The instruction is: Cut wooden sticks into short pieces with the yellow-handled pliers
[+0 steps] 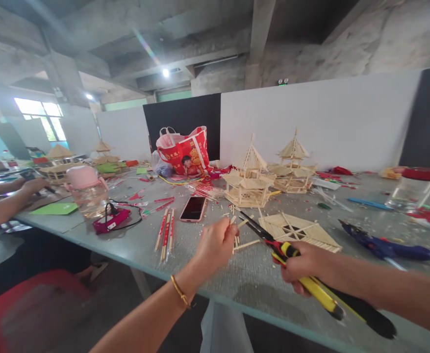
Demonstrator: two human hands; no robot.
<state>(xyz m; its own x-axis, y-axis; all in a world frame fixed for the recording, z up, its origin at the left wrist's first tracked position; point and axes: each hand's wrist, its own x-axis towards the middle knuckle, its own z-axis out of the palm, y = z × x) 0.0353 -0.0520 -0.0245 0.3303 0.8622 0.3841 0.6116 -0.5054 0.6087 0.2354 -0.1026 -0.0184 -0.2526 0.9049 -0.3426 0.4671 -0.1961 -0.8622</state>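
My left hand, with a gold bangle at the wrist, is closed in a pinch above the table. A short pale wooden stick shows at its fingertips; the fingers partly hide it. My right hand is wrapped round yellow-and-black handled pliers. Their long dark jaws point up and left, toward my left fingertips. Just behind the jaws lies a flat panel of wooden sticks with dark openings in its middle. Loose sticks lie beside my left hand.
Two stick pavilions stand behind the panel. A phone, packaged chopsticks, a power strip and a pink-lidded bottle are leftward. A blue glue gun and jar are right. Another person's arm reaches in.
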